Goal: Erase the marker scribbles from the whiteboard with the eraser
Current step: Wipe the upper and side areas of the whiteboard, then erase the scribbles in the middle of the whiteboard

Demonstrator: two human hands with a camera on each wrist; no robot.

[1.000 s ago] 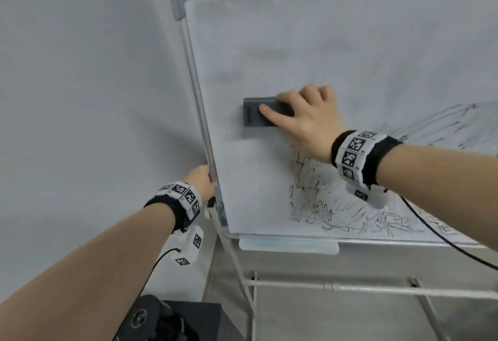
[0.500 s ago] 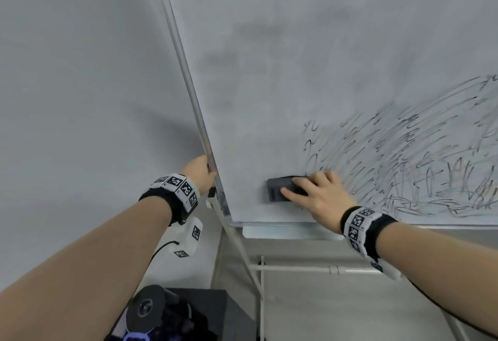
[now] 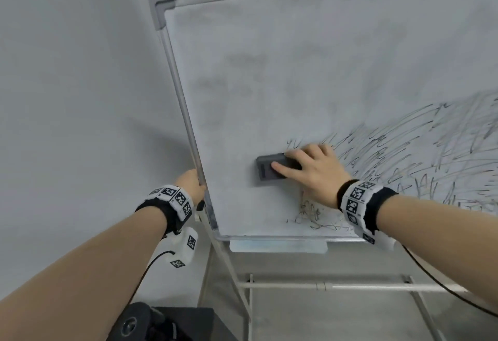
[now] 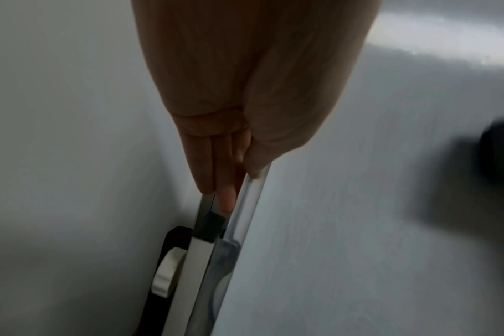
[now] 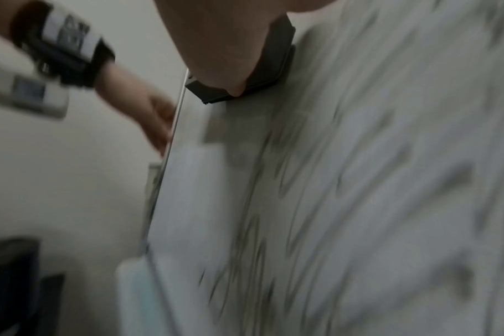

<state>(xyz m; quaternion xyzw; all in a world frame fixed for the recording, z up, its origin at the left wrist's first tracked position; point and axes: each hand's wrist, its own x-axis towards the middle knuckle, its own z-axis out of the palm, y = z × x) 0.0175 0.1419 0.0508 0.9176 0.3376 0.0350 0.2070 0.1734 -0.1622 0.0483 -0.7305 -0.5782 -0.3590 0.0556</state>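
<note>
A dark grey eraser (image 3: 269, 169) lies flat against the whiteboard (image 3: 283, 76) in its lower left part. My right hand (image 3: 310, 168) grips it, thumb across its front and fingers over its top edge; the right wrist view shows the eraser (image 5: 273, 68) under my thumb. Black marker scribbles (image 3: 409, 157) cover the board to the right of the eraser, and a small patch (image 3: 315, 214) remains below my hand. My left hand (image 3: 190, 183) grips the board's left frame (image 3: 183, 109), with fingers behind it and the thumb on its front edge (image 4: 252, 179).
A pale tray (image 3: 279, 246) hangs under the board's bottom rim. White stand tubes (image 3: 323, 285) run below it. A black object (image 3: 161, 324) sits on the floor at the lower left. A grey wall (image 3: 80, 98) is to the left of the board.
The eraser went down from mid-board to near the bottom rim, then came back up and slightly right. The left hand has stayed on the frame.
</note>
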